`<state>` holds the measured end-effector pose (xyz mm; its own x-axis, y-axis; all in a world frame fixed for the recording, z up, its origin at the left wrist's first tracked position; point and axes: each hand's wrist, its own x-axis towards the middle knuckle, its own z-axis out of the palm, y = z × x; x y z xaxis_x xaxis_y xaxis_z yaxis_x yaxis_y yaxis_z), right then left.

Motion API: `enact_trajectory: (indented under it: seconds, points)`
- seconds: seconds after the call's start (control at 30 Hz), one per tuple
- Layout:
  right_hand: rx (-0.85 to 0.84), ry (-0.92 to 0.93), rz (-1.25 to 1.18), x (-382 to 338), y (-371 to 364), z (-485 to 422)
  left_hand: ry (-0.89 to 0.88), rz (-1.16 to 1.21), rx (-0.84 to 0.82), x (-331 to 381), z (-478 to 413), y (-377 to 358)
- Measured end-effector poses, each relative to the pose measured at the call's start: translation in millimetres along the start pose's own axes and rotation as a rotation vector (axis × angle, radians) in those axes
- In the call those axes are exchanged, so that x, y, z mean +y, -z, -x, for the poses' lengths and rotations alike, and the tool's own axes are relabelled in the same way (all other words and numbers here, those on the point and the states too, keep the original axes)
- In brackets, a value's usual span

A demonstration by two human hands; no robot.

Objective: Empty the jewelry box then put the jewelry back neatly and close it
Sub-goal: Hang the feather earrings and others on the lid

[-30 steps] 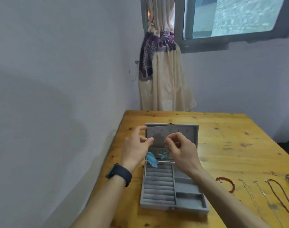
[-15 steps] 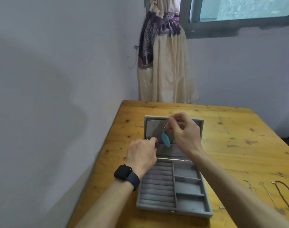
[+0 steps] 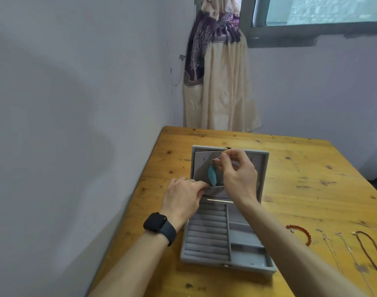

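Right hand (image 3: 237, 179) pinched hook (image 3: 214, 160) of blue feather earring (image 3: 211, 176): likely light, floppy, fragile; hook best hold. Left hand (image 3: 182, 197) touched grey lid panel (image 3: 201, 168), grasp unclear.
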<state>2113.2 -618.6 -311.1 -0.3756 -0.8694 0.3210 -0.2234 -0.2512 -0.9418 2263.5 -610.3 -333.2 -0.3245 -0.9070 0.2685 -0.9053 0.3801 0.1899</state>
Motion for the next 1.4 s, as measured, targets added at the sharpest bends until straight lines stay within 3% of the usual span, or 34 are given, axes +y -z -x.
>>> enact_trajectory:
  seconds: [0.27,0.43,0.53,0.63,0.73,0.83,1.07,1.4]
  points:
    - [-0.066,0.034,0.083,13,-1,15,-0.009,0.001,-0.015,-3,-1,2]
    - [-0.132,-0.053,0.126,21,-2,16,-0.005,0.015,-0.021,-2,-2,2]
    - [-0.155,0.005,0.169,16,-4,12,0.015,0.072,-0.028,-5,-3,4]
    - [-0.154,0.017,0.164,11,-12,6,0.081,0.215,-0.003,-7,-4,8]
    - [-0.111,-0.048,0.153,8,-21,2,0.298,0.552,0.100,-10,-12,14]
    - [-0.090,-0.090,0.163,8,-24,0,0.402,0.707,0.160,-13,-24,18]
    - [-0.112,-0.096,0.244,4,-21,-8,0.462,0.855,-0.082,-12,-54,31]
    - [-0.075,-0.258,0.305,1,-29,-21,0.481,0.881,-0.004,-14,-53,27]
